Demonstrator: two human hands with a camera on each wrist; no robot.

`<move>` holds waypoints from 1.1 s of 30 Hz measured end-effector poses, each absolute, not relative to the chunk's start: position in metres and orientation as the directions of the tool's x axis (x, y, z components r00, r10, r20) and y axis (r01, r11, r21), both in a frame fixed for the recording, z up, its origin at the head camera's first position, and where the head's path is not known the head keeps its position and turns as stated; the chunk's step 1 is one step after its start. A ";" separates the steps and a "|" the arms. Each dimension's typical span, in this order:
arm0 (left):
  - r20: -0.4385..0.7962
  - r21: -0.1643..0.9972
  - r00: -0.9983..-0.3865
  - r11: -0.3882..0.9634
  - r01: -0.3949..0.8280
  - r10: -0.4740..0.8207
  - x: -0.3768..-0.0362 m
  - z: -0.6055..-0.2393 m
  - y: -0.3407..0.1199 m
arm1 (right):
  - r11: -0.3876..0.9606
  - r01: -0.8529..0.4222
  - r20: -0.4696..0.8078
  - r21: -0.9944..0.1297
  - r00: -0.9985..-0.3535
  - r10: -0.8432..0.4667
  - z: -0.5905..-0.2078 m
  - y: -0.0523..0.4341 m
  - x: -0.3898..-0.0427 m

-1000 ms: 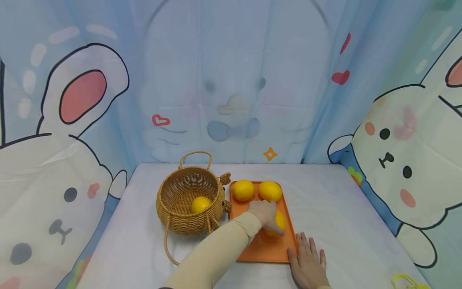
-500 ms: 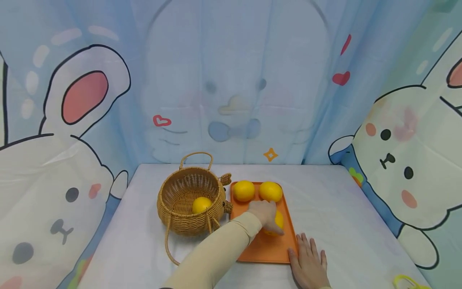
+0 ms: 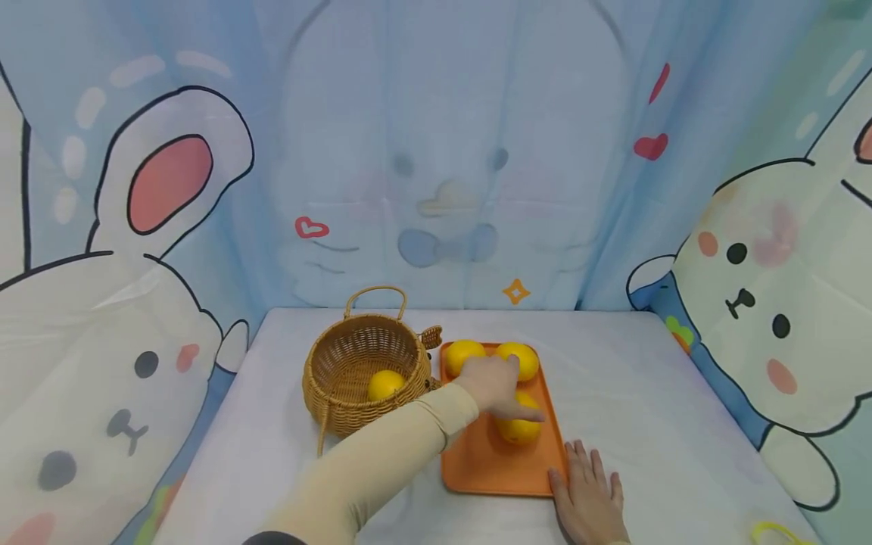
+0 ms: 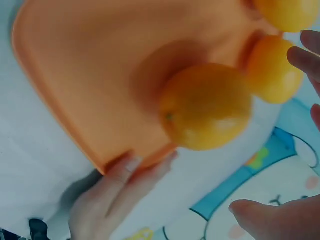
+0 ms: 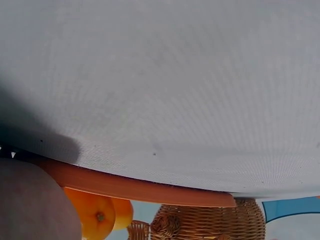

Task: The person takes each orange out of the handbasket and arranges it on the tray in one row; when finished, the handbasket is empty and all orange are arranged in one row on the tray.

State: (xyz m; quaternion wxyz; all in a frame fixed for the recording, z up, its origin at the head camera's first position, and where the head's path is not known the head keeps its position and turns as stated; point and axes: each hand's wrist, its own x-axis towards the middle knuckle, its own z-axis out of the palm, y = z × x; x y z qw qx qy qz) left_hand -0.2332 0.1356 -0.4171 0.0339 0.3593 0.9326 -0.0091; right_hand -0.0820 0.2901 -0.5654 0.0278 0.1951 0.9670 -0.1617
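An orange tray (image 3: 477, 462) lies on the white table beside a wicker basket (image 3: 341, 393). One orange (image 3: 521, 428) sits mid-tray, and two more oranges (image 3: 463, 353) (image 3: 523, 357) lie at its far end. My left hand (image 3: 500, 390) hovers over the tray just beyond the middle orange, fingers loose, holding nothing. The left wrist view shows that orange (image 4: 207, 105) lying free on the tray (image 4: 90, 75), my fingertips (image 4: 306, 56) spread beside it. My right hand (image 3: 589, 499) lies flat on the table, touching the tray's near right corner. Another orange (image 3: 384, 384) rests inside the basket.
Cartoon rabbit curtains wall the table on three sides. A yellow object (image 3: 777, 532) peeks in at the near right edge. The basket's loop handle (image 3: 375, 291) stands at its far side. Bare white cloth (image 3: 647, 393) stretches right of the tray.
My left hand has come off the middle orange and moved toward the tray's far end. That orange now lies uncovered on the tray. The right hand has stayed put.
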 end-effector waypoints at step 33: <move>-0.432 0.073 -0.796 0.896 0.439 0.425 -0.324 -0.396 -0.028 | 0.866 0.395 -0.118 -0.307 -0.918 0.378 -0.567 0.289 -0.082</move>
